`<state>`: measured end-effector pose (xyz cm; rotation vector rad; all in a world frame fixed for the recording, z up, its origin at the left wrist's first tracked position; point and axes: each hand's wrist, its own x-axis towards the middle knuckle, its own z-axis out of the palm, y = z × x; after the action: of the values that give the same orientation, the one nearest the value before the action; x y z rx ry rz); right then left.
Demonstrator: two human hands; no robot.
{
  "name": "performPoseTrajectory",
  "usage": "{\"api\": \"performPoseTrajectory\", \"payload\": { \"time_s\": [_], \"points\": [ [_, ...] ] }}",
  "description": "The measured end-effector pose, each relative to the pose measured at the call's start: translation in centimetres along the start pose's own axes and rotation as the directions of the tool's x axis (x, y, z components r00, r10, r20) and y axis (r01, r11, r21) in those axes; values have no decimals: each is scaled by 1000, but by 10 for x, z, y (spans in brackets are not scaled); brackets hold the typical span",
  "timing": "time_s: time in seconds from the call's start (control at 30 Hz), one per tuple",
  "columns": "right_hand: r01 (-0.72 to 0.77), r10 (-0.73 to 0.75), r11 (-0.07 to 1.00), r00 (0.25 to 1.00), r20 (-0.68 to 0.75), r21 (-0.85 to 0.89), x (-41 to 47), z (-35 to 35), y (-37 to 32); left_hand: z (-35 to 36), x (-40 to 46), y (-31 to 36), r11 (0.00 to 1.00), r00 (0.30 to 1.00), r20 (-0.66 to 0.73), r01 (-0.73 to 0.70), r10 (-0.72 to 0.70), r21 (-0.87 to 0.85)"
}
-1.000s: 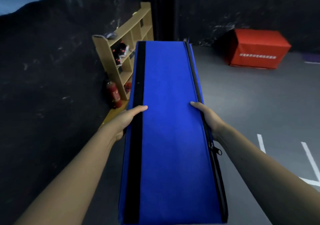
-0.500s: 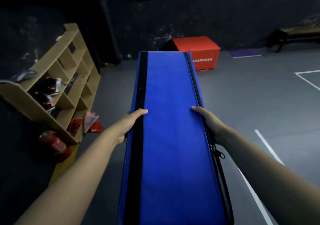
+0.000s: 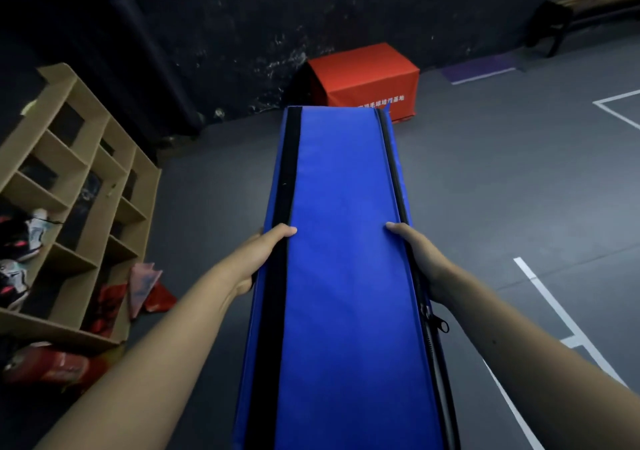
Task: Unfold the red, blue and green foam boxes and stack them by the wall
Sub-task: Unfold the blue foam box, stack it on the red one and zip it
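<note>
Carrying is the step in hand, by my reading: you hold the folded blue box [image 3: 346, 276] flat and lengthwise in front of you, off the floor, its far end aimed at the red box [image 3: 363, 79]. Your left hand [image 3: 256, 259] grips the edge with the black strip, thumb on top; your right hand [image 3: 415, 255] grips the zipper edge the same way, fingers hidden underneath. The red box already stands unfolded against the dark wall [image 3: 277, 16]. Next you likely need to set the blue one down near it and open it out. White lettering runs along the red box's front; it is too blurred to read.
</note>
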<state>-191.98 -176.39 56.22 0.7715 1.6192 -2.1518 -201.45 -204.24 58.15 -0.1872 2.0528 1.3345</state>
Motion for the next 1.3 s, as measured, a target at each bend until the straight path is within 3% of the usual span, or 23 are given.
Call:
{"api": "performPoseTrajectory", "payload": {
  "time_s": [0.3, 0.87, 1.3],
  "points": [
    [-30, 29, 999, 999, -17, -28, 92, -58, -105, 29, 106, 89, 999, 1000, -6, 20, -20, -43],
    [5, -5, 1000, 988, -151, -1, 250, -108, -254, 16, 320, 246, 993, 983, 159, -82, 95, -84],
    [1, 7, 999, 987, -158, 47, 413, -170, -356, 25, 489, 367, 999, 986, 163, -23, 26, -22]
  ]
}}
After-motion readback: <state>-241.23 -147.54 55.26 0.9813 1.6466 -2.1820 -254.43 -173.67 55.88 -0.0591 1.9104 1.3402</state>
